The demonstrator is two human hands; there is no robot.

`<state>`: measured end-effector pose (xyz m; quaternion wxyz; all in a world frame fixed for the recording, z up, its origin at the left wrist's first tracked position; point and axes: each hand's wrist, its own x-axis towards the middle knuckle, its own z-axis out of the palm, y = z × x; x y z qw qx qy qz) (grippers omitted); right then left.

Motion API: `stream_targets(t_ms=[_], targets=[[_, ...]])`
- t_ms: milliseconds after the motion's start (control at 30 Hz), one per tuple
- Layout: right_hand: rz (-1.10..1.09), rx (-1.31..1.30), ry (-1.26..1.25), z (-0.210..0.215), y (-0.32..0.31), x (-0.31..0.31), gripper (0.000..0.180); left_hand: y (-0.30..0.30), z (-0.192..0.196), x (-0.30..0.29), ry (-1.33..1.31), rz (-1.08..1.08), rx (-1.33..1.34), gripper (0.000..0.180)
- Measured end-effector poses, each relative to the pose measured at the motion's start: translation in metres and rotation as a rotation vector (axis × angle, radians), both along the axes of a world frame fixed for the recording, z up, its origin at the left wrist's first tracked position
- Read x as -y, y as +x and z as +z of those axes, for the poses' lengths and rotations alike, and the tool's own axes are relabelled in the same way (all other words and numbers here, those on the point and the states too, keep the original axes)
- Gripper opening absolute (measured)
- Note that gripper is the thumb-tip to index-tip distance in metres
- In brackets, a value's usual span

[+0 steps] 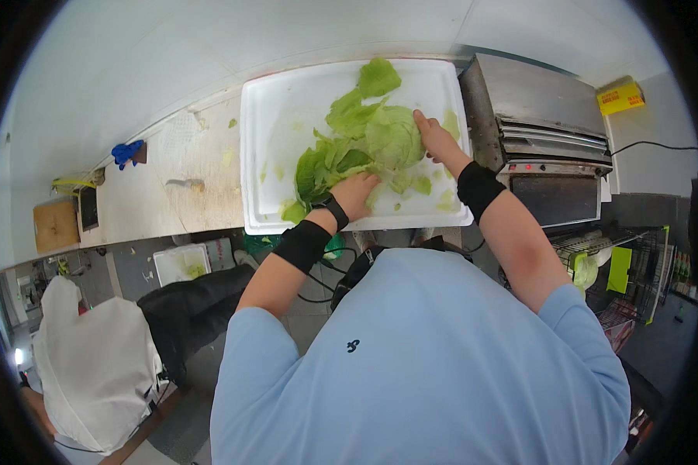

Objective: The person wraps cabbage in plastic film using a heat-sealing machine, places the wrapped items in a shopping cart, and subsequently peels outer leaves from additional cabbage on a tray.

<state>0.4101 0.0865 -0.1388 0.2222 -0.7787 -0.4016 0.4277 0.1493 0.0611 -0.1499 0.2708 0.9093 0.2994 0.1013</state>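
Note:
A pale green head of lettuce (394, 138) lies in a large white tray (275, 101), with loose darker leaves (312, 172) spread to its left and others above it. At the head's right side is my right hand (440, 144), thumb raised along it and the other fingers mostly hidden. My left hand (354, 194) grips at the lettuce's lower edge among the leaves, its fingertips partly covered. Torn leaf scraps (421, 184) dot the tray floor around both hands. Black bands wrap both wrists, and a dark watch is on the left one.
Right of the tray stands a metal oven-like appliance (554, 147). A worn pale counter (186, 186) runs left, bearing a knife (184, 184) and a blue cloth-like item (127, 153). A person in a white top (97, 364) is at lower left, near a smaller white bin (181, 263). A wire rack (597, 240) stands at right.

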Motion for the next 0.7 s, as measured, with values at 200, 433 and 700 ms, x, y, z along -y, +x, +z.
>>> stream_targets(t_ms=[200, 433, 700], targets=[[0.292, -0.006, 0.264, -0.015, -0.002, 0.028, 0.098, 0.042, 0.043, -0.029, -0.138, 0.418, 0.006, 0.079], [0.278, -0.016, 0.253, -0.013, -0.002, 0.031, 0.097, 0.034, 0.026, -0.058, 0.009, 0.090, -0.019, 0.080], [0.206, 0.145, 0.091, 0.020, -0.023, 0.033, 0.103, 0.049, 0.043, -0.041, 0.079, 0.220, 0.088, 0.068]])
